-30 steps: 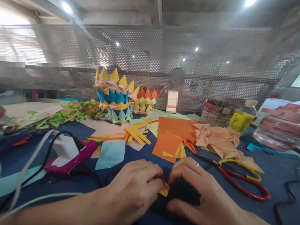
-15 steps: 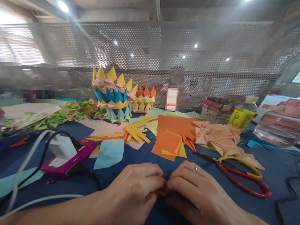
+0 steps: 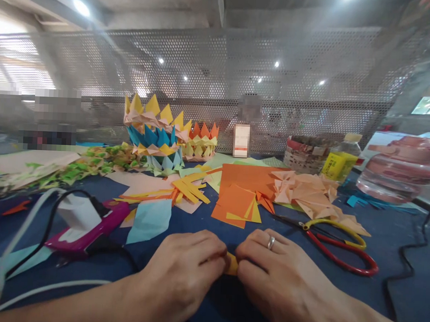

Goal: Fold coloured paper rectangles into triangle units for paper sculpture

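Observation:
My left hand point(image 3: 183, 271) and my right hand point(image 3: 277, 277) meet low in the middle of the view, knuckles up, fingers curled. Between their fingertips they pinch a small folded yellow-orange paper piece point(image 3: 232, 265), mostly hidden by the fingers. A ring shows on my right hand. Just beyond the hands lies a stack of orange and yellow paper squares point(image 3: 236, 202) on the dark blue tabletop point(image 3: 392, 254).
Red and yellow scissors point(image 3: 336, 242) lie right of my right hand. A pile of folded peach pieces point(image 3: 309, 193), paper crown models point(image 3: 154, 134), a magenta device with a white plug point(image 3: 86, 219) and cables at left, bottles and a jar point(image 3: 396, 169) at right.
My hands have closed together around the small paper piece. The view has shifted slightly so that things on the table sit a little further left.

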A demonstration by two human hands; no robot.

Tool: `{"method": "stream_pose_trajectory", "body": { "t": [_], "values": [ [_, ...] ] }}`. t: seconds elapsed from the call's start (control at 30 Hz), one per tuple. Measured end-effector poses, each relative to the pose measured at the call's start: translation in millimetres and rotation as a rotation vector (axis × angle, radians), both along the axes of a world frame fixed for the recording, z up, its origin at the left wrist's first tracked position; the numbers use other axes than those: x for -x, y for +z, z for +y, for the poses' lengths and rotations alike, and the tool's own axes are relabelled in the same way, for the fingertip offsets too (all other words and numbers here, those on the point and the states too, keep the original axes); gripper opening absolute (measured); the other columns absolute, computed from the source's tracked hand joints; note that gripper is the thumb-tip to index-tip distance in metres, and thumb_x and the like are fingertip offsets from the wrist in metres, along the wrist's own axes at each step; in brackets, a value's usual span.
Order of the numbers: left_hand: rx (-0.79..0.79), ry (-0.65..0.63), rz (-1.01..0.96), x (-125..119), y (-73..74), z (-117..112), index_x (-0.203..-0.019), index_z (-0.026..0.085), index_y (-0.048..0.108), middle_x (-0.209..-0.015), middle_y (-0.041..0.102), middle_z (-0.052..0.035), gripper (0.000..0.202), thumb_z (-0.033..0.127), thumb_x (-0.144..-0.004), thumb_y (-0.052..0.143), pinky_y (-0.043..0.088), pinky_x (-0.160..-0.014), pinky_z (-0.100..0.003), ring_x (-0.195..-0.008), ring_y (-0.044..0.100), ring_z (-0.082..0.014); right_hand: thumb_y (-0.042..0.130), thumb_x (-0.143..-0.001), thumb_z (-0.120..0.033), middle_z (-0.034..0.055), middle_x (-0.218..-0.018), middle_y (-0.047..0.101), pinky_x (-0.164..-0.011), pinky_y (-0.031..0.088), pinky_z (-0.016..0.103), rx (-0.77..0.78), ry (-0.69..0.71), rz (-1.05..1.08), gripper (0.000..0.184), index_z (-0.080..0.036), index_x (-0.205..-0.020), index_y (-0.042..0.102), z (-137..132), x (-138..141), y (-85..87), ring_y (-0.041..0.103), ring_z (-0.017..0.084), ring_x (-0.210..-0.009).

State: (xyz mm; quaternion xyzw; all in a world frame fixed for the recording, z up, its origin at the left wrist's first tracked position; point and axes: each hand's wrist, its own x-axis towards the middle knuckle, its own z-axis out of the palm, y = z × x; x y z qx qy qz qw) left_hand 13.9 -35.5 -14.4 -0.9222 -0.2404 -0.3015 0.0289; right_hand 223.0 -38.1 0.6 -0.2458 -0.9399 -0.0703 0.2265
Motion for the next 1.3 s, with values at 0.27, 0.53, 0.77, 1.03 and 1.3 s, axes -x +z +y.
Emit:
{"method": "stream_pose_trajectory", "body": {
  "t": [0.27, 0.53, 0.77, 1.03, 1.3],
  "values": [
    [0.092, 0.085, -0.054, 5.1, -12.1, -4.1, -0.107, 0.017, 0.056, -0.096, 0.067, -0.0046, 0.022, 0.009, -0.093, 0.040, 0.053, -0.068, -0.027, -0.081, 0.065, -0.0177, 0.055, -0.079, -0.001, -0.0001, -0.079, 0.059, -0.063, 0.037, 0.026, 0.098, -0.044, -0.036, 0.021, -0.020, -0.070, 0.052, 0.5, -2.7, 6.2, 0.047, 0.015, -0.070],
    [0.209, 0.022, -0.047, 7.2, -10.2, -1.5, -0.094, 0.018, 0.064, -0.089, 0.066, -0.0036, 0.023, 0.010, -0.094, 0.043, 0.052, -0.069, -0.021, -0.078, 0.065, -0.0141, 0.052, -0.086, -0.007, 0.0021, -0.079, 0.060, -0.064, 0.039, 0.029, 0.107, -0.065, -0.038, 0.017, -0.018, -0.074, 0.057, 4.2, -4.3, 5.1, 0.050, 0.016, -0.071],
    [0.367, 0.034, -0.153, 5.9, -11.3, -0.3, -0.078, 0.018, 0.065, -0.088, 0.065, -0.0001, 0.013, 0.012, -0.087, 0.058, 0.048, -0.067, -0.021, -0.076, 0.063, -0.0121, 0.055, -0.091, -0.015, 0.0023, -0.079, 0.062, -0.066, 0.039, 0.028, 0.217, -0.039, 0.035, 0.017, -0.017, -0.075, 0.060, 7.8, -4.5, -1.0, 0.052, 0.015, -0.073],
    [0.643, 0.088, -0.286, 0.4, 1.1, 1.8, -0.068, 0.017, 0.063, -0.081, 0.062, 0.0035, 0.016, 0.004, -0.078, 0.066, 0.043, -0.070, -0.019, -0.076, 0.061, -0.0090, 0.061, -0.085, -0.009, 0.0003, -0.073, 0.059, -0.063, 0.037, 0.026, 0.397, -0.139, 0.086, 0.016, -0.016, -0.071, 0.057, 7.1, -2.7, -2.4, 0.051, 0.014, -0.069],
    [0.658, 0.191, -0.234, -2.2, 5.7, 1.1, -0.064, 0.017, 0.050, -0.080, 0.056, 0.0028, 0.019, 0.008, -0.081, 0.052, 0.041, -0.064, -0.022, -0.070, 0.057, -0.0099, 0.058, -0.082, -0.008, -0.0013, -0.072, 0.059, -0.064, 0.039, 0.026, 0.507, -0.284, 0.119, 0.016, -0.019, -0.071, 0.057, 4.5, -0.5, -5.1, 0.052, 0.014, -0.067]
  ]
}}
